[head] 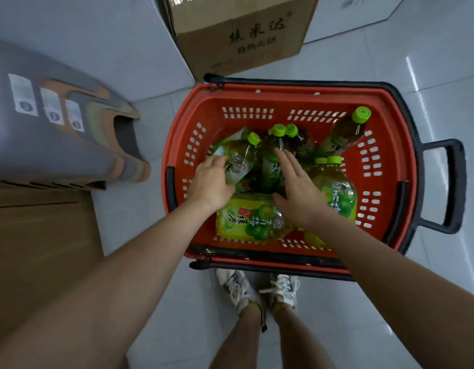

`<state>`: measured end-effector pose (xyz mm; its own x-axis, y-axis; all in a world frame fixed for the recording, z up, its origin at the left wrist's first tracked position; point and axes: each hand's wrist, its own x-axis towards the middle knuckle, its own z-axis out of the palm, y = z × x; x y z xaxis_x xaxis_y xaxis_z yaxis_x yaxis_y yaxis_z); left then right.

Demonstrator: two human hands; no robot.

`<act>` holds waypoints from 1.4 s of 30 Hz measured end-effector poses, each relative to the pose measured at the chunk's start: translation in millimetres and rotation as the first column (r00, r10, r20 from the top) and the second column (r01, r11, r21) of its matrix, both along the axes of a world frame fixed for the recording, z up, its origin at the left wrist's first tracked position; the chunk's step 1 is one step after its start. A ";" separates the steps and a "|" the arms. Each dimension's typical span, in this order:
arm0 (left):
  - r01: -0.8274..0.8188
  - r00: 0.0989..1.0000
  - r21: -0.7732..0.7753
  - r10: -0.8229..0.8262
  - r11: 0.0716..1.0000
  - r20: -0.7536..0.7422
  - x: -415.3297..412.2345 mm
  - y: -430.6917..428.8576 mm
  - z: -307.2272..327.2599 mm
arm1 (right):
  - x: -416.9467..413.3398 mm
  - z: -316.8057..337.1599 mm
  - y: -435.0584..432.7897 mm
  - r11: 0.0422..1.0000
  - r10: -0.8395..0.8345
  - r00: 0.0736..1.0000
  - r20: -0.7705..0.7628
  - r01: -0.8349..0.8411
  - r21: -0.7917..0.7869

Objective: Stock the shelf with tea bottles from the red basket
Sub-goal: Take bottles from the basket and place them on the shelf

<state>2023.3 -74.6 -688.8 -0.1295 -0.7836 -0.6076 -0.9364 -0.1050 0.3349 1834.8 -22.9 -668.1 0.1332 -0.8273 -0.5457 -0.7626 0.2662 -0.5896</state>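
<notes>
One head-worn wide-angle view looks steeply down — close over the red basket (289, 102) on the floor (430, 75) — shoes (257, 291) at the lower edge.

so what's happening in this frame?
A person stands over a red basket on the floor, both hands down among green-capped tea bottles. The left hand rests on one lying bottle; the right hand is spread open over the middle ones. Nothing is lifted yet. A cardboard box sits behind the basket.
</notes>
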 end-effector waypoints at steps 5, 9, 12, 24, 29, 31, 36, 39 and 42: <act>-0.029 0.996 0.014 0.027 0.999 0.086 -15.3 -25.9 -64.5 | 21.6 -48.2 -18.1 0.992 -0.124 0.989 0.076 0.123 0.017; -0.089 0.983 0.002 0.088 0.996 0.159 -24.1 -32.6 -92.2 | 32.4 -73.6 -18.0 0.965 -0.256 0.945 0.204 0.238 0.106; -0.101 0.988 -0.067 0.108 0.993 0.108 -18.2 -31.4 -85.4 | 37.5 -72.8 -17.3 0.905 -0.422 0.835 0.353 0.361 0.227; -0.395 0.800 0.025 0.357 0.918 -0.482 -24.3 -50.1 47.5 | 14.2 5.0 -36.9 0.902 -0.418 0.619 0.665 0.370 0.222; -0.367 0.746 0.255 0.447 0.895 -0.494 -51.1 -36.6 53.5 | 2.0 15.2 -23.2 0.842 -0.477 0.636 0.606 0.528 0.109; -0.416 0.714 0.282 0.503 0.864 -0.487 -64.2 -29.9 46.6 | 0.7 18.0 -14.2 0.823 -0.504 0.658 0.559 0.563 0.080; -0.371 0.742 0.290 0.470 0.882 -0.478 -96.6 -7.3 45.7 | -27.0 24.1 19.6 0.805 -0.532 0.686 0.496 0.591 0.047; -0.271 0.787 0.317 0.399 0.909 -0.470 -118.3 14.5 50.7 | -56.2 33.7 41.4 0.823 -0.526 0.740 0.419 0.567 0.032; -0.103 0.694 0.536 0.446 0.838 -0.565 -128.2 29.7 53.9 | -86.5 38.7 64.9 0.723 -0.663 0.613 0.429 0.674 0.154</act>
<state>1895.1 -44.8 -634.9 -0.4425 -0.5239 -0.7278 -0.4002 -0.6109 0.6831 1748.3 41.9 -629.5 -0.2511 -0.7926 -0.5556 -0.0452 0.5830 -0.8112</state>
